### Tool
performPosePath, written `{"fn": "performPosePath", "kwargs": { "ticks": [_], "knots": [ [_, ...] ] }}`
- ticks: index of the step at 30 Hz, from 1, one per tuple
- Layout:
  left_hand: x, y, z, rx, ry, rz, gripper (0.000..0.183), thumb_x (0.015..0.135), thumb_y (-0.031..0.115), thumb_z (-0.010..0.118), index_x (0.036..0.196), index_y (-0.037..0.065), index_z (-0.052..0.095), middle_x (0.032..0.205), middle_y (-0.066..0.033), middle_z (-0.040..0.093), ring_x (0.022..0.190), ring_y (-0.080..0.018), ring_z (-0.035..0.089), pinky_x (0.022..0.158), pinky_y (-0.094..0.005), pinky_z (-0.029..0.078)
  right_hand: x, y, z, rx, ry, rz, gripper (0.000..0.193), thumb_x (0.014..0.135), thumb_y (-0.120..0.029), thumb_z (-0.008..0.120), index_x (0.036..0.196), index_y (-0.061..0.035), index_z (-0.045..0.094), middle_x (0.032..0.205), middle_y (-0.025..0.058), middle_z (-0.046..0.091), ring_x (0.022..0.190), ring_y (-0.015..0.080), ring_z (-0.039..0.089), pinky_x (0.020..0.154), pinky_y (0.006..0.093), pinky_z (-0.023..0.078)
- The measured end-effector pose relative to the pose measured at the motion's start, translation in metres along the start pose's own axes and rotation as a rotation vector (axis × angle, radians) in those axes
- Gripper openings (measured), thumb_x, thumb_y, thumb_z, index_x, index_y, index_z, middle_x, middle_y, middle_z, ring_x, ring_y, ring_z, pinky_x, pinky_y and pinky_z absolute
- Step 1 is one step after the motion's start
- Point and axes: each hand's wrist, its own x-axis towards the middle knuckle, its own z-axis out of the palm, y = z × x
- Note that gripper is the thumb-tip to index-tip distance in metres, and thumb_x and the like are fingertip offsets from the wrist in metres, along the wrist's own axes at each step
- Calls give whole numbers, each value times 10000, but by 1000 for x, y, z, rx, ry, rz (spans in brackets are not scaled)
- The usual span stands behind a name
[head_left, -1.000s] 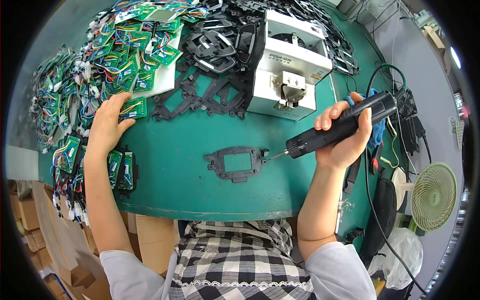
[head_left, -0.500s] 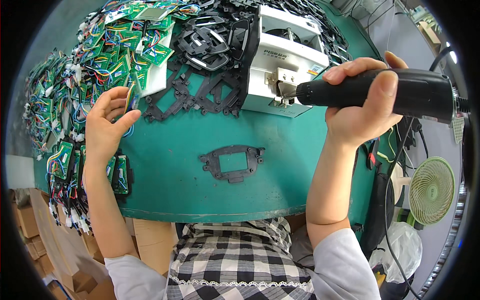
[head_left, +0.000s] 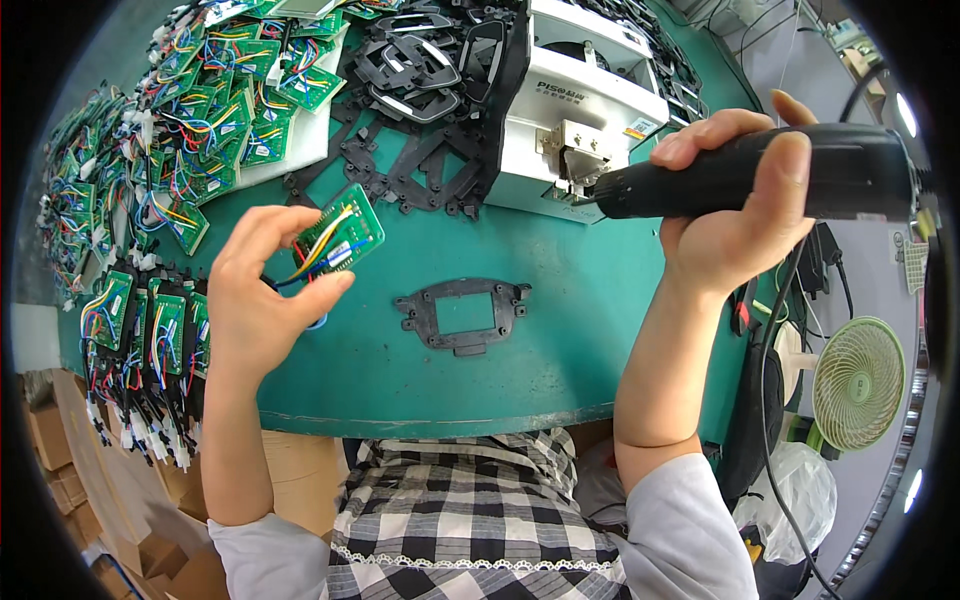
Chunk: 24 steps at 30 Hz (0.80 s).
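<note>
Between the thumb and fingers of my left hand [head_left: 262,285] is a green circuit board [head_left: 357,232] with coloured wires, held tilted above the table. My right hand [head_left: 735,190] is wrapped round a black electric screwdriver [head_left: 810,170], its tip pointing left at the metal outlet of a white screw feeder [head_left: 575,110]. Whether a screw sits on the tip I cannot tell. On the green table in front of me lies a single black plastic frame [head_left: 465,340] with a rectangular opening, touched by neither hand.
Heaped wired circuit boards [head_left: 215,110] cover the back left. Boards in black frames [head_left: 165,335] stand stacked at the left edge. More black frames [head_left: 420,75] are piled behind, beside the feeder. A green fan [head_left: 858,385] and a hanging cable [head_left: 768,400] are at the right.
My left hand has moved right, away from the heap, turning the circuit board so its wired face shows. The screwdriver stays near the feeder outlet, its tip slightly lower.
</note>
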Motion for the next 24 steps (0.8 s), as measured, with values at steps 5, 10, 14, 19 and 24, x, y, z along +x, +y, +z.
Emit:
{"fn": "performPosePath", "kwargs": {
  "ticks": [5,10,14,19,24],
  "knots": [
    [-4,-1,13,-44,-58,-11,452,620,151,759,1019,-22,637,978,-91,607,836,-190,564,771,-298,462,8,3,5,138,75,-9,566,885,-369,601,1165,78,394,677,161,570,484,226,570,479,362,517],
    [-8,-4,18,-63,-49,-7,456,626,173,770,1011,-30,635,968,-97,607,833,-190,562,772,-300,465,7,9,14,71,46,-52,593,865,-346,640,1122,124,386,624,154,572,452,218,578,464,322,513],
    [-11,-4,17,-48,-45,-22,456,627,174,769,1012,-31,635,967,-99,607,831,-190,568,769,-302,468,7,9,17,74,28,-7,597,866,-342,639,1132,125,381,633,153,575,454,216,578,461,320,509],
    [-11,7,22,-4,-68,62,441,612,157,777,1002,-2,647,960,-99,616,818,-204,596,745,-310,480,-7,6,13,62,66,-11,588,888,-359,596,1164,110,376,672,158,578,478,221,579,465,331,507],
    [-18,25,44,104,-197,208,440,599,231,823,972,59,665,963,-76,625,832,-248,615,720,-350,502,-28,-5,8,164,-70,242,558,922,-404,510,1234,40,379,702,129,556,522,211,554,499,358,507]
  ]
}}
